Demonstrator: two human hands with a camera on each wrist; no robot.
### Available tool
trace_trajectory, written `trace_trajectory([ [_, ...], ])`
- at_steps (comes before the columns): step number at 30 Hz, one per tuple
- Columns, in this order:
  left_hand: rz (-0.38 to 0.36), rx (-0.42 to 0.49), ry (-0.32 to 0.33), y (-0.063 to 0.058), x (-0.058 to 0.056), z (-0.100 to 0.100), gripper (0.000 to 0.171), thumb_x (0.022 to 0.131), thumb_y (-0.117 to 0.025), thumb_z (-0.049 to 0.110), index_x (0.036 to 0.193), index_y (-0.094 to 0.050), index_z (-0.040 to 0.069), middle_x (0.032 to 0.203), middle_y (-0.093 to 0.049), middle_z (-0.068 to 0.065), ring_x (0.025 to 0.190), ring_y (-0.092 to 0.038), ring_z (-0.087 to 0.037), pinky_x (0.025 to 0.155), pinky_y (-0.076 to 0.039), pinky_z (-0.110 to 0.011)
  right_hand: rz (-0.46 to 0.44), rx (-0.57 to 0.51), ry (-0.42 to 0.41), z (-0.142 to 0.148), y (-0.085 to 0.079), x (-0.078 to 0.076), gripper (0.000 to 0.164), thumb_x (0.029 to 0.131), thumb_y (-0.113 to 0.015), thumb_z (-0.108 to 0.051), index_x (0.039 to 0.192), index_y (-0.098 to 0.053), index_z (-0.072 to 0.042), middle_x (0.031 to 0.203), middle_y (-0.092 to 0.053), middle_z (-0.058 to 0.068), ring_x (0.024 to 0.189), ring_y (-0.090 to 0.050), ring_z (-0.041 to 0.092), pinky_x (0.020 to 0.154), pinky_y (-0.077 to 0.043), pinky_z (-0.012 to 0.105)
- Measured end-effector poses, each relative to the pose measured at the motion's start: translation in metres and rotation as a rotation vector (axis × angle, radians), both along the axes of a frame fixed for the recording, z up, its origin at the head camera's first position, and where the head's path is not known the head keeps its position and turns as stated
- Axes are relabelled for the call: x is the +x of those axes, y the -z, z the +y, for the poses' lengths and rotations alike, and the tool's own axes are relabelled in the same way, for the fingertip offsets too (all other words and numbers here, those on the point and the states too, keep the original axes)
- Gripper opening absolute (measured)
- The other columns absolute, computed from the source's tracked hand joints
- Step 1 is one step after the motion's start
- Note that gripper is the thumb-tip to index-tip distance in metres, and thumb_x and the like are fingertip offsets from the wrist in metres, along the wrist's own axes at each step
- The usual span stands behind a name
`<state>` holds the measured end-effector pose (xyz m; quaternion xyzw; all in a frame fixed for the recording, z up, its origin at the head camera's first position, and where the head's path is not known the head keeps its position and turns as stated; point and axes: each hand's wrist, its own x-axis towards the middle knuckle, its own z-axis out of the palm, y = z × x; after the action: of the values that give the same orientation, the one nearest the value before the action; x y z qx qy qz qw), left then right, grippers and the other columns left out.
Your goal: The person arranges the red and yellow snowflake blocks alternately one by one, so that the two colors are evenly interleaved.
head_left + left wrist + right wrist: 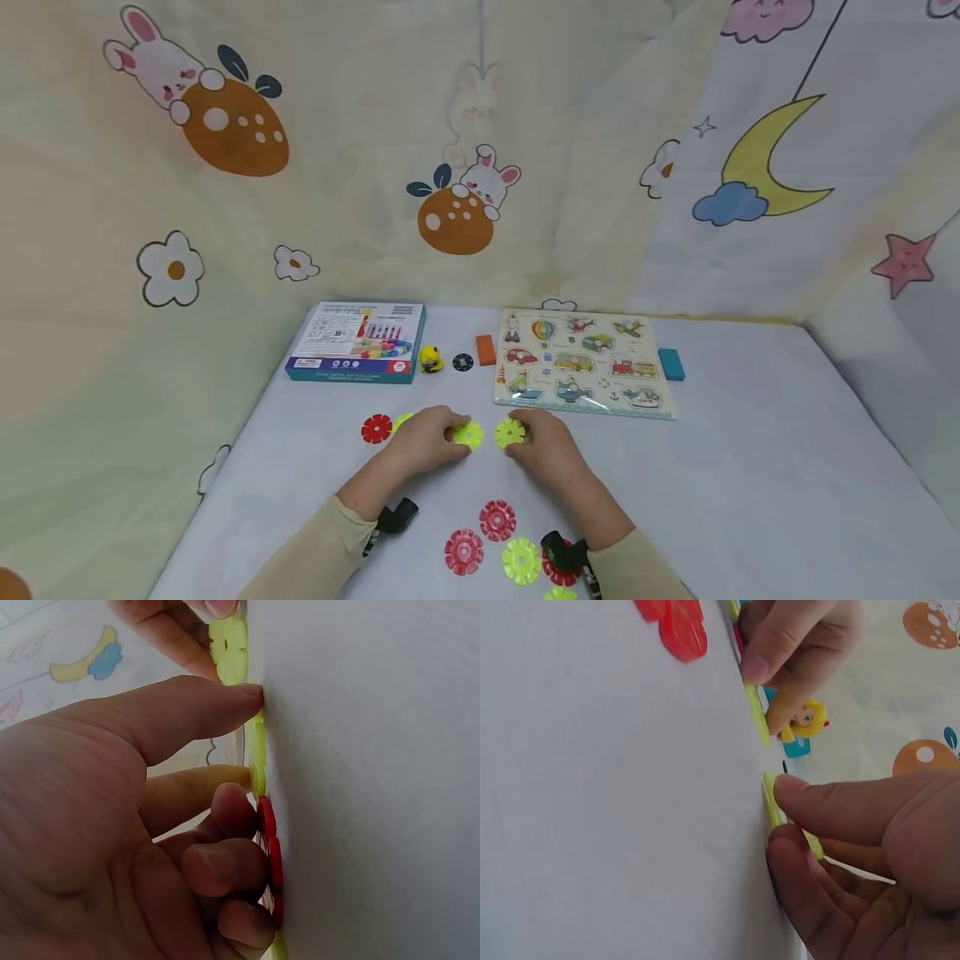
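Note:
My left hand (429,440) pinches a yellow-green flower-shaped disc (468,435) between thumb and index finger, low over the white cloth. The left wrist view shows a red disc (271,859) in line below it, beside that hand's curled fingers. Across a small gap, my right hand (551,448) grips another yellow-green disc (510,432) by its edge, tilted up from the cloth in the right wrist view. Left of my left hand lie a red disc (377,428) and a partly covered yellow-green disc (402,420).
Nearer me lie red discs (464,552) and yellow-green discs (521,561), one red disc partly behind the right wrist camera (564,550). Farther back are a box (356,342), a yellow toy figure (431,359), a black round piece (462,362), orange and blue blocks (671,364), and a picture puzzle board (585,362).

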<state>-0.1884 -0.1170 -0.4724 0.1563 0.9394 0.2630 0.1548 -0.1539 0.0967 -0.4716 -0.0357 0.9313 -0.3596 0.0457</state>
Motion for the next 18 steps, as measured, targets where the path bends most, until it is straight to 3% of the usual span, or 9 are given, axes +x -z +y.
trace_trajectory([
  [7, 0.011, -0.044, 0.003, -0.004, 0.0025, 0.0008, 0.055, 0.077, -0.075, 0.038, 0.126, -0.062, 0.016, 0.08, -0.054, 0.005, 0.077, -0.05, -0.014, 0.067, -0.042, -0.03, 0.001, 0.043, 0.008, -0.0039, 0.0072, -0.0041, 0.055, 0.074, -0.08, -0.027, 0.124, -0.061, -0.011, 0.106, -0.05, 0.003, 0.088, -0.049, 0.015, 0.077, -0.046, 0.032],
  [13, 0.042, -0.073, 0.022, -0.0028, 0.0017, 0.0028, 0.055, 0.078, -0.075, 0.038, 0.127, -0.061, 0.016, 0.095, -0.059, 0.006, 0.08, -0.05, -0.013, 0.073, -0.045, -0.031, -0.003, 0.023, 0.025, -0.001, 0.0079, -0.0035, 0.042, 0.075, -0.08, -0.023, 0.112, -0.066, -0.01, 0.095, -0.051, 0.0, 0.084, -0.048, 0.016, 0.074, -0.045, 0.032],
  [18, 0.055, -0.083, 0.031, -0.0052, 0.0032, 0.0039, 0.055, 0.078, -0.075, 0.036, 0.126, -0.061, 0.014, 0.103, -0.061, 0.003, 0.081, -0.051, -0.013, 0.075, -0.046, -0.033, 0.012, 0.013, -0.001, -0.0027, 0.0098, -0.0025, 0.039, 0.076, -0.079, -0.026, 0.111, -0.068, -0.015, 0.088, -0.048, -0.001, 0.079, -0.045, 0.015, 0.067, -0.041, 0.03],
])
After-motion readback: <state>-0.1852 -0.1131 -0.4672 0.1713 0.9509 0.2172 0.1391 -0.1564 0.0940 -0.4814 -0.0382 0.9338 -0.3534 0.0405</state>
